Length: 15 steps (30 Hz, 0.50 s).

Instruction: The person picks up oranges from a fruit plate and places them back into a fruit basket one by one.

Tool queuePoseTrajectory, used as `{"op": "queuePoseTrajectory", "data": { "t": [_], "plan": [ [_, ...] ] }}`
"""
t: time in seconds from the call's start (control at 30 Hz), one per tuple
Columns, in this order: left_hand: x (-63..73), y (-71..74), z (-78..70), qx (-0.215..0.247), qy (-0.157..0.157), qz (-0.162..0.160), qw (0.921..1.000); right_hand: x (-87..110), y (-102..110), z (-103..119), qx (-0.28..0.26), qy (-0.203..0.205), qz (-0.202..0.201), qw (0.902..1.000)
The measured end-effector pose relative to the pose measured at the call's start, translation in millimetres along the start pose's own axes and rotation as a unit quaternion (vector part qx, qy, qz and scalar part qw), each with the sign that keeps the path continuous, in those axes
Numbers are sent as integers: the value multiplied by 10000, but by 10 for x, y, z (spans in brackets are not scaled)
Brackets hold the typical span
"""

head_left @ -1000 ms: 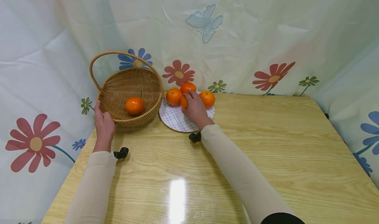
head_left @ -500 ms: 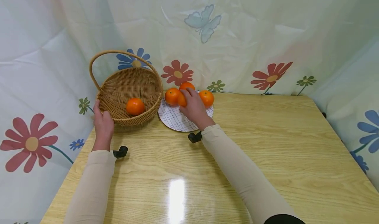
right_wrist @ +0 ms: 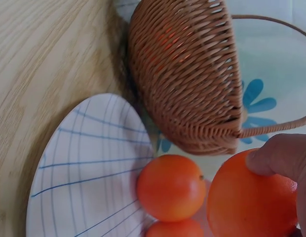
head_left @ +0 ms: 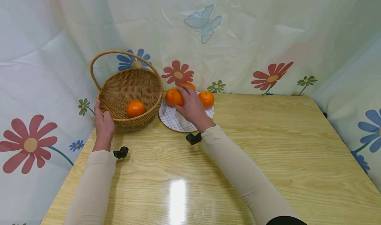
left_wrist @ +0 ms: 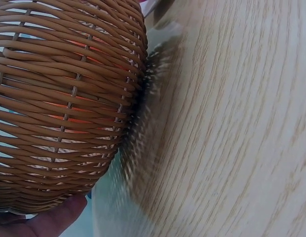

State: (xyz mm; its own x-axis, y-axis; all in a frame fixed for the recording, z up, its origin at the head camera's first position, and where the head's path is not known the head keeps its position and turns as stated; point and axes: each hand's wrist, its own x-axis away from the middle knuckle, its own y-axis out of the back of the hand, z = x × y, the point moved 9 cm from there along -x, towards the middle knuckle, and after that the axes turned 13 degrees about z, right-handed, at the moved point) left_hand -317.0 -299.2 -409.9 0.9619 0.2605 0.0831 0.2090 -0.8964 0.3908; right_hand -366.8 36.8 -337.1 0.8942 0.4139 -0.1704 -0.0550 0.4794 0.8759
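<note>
A wicker basket (head_left: pixel 131 86) with an arched handle stands at the back left of the table, an orange (head_left: pixel 136 109) lying inside it. My left hand (head_left: pixel 104 124) grips the basket's near left rim, and the left wrist view shows a finger at its woven side. My right hand (head_left: pixel 193 107) holds another orange (right_wrist: pixel 249 197) between thumb and fingers, raised over the plate. That checkered white plate (head_left: pixel 175 121) sits right of the basket. More oranges rest on it: one at left (right_wrist: pixel 171 187), one behind (head_left: pixel 189 85), one at right (head_left: pixel 206 99), partly covered by the hand.
The wooden table (head_left: pixel 166 162) runs out to the front and right. Behind it hangs a flower-printed curtain (head_left: pixel 232 46), close against the basket and plate. A black wrist camera mount (head_left: pixel 194 138) juts from the right sleeve, another (head_left: pixel 120 152) from the left.
My right hand has lifted its orange slightly and moved it left, so it now overlaps the left orange on the plate. My left hand stays on the basket.
</note>
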Motion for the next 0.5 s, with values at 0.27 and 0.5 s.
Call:
{"op": "queuePoseTrajectory", "data": {
  "t": [0.27,0.5],
  "plan": [
    [-7,5,6,6,18,10,10000,44,110,208,-35,325,-179,9993],
    [-32,-11,21,74,3,87,9999,70,175,377,73,517,-321,9981]
  ]
}}
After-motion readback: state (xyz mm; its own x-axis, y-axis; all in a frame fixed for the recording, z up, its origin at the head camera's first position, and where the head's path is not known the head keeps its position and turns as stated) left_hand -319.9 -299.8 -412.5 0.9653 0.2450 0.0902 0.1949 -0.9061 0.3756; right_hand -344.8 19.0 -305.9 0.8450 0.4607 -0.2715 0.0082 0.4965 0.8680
